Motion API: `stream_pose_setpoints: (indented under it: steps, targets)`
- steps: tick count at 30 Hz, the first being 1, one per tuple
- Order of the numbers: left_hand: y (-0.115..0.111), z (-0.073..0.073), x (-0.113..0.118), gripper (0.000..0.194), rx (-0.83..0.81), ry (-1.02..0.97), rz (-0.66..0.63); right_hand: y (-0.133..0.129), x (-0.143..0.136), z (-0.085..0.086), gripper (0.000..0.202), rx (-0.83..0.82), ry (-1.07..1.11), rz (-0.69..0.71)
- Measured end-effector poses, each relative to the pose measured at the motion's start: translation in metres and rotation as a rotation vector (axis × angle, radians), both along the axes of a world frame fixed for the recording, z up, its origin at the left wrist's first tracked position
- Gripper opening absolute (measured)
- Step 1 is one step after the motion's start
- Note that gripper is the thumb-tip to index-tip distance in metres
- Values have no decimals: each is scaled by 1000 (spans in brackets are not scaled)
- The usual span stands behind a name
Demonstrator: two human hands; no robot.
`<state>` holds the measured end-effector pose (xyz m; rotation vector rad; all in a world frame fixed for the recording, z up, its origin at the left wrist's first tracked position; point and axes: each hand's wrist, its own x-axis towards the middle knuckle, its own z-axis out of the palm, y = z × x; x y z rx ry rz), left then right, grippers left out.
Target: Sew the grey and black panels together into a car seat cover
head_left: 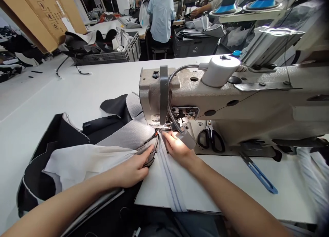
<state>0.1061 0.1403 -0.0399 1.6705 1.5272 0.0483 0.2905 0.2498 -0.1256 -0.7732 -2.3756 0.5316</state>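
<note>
A sewing machine (190, 89) stands before me, its lit needle area over a bulky piece of black and grey fabric (123, 132). My left hand (135, 168) grips the gathered edge of this fabric left of the needle, thumb and fingers closed on it. A long white tape with dark stripes (168, 178) runs from the needle area down over the table's front edge. At its upper end, close to the presser foot, my right hand (178, 147) has its fingers closed on the tape. The lamp head partly covers that hand. White cloth (87, 161) lies beneath my left forearm.
Black-handled scissors (211, 139) lie on the machine bed, and a blue cutter (262, 177) is on the table to the right. Crates of cut pieces (131, 48) and a cardboard box (48, 17) stand behind. A person in a light blue shirt (161, 17) is farther back.
</note>
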Motion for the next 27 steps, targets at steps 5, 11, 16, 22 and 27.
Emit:
stream_pose_setpoints:
  steps: [5, 11, 16, 22, 27]
  targets:
    - [4, -3, 7, 82, -3, -122, 21, -1, -11, -8, 43, -9, -78, -41]
    - [10, 1, 13, 86, -123, -183, 101, -2, -17, 10, 47, -17, -280, -37]
    - [9, -1, 14, 86, -115, -222, 129, -1, -16, 6, 45, 68, -295, -57]
    - [4, -8, 17, 86, -85, -203, 188, -2, -14, -8, 38, 141, -176, -43]
    - [3, -10, 18, 86, -87, -228, 226, -1, -17, -3, 35, 165, -232, -38]
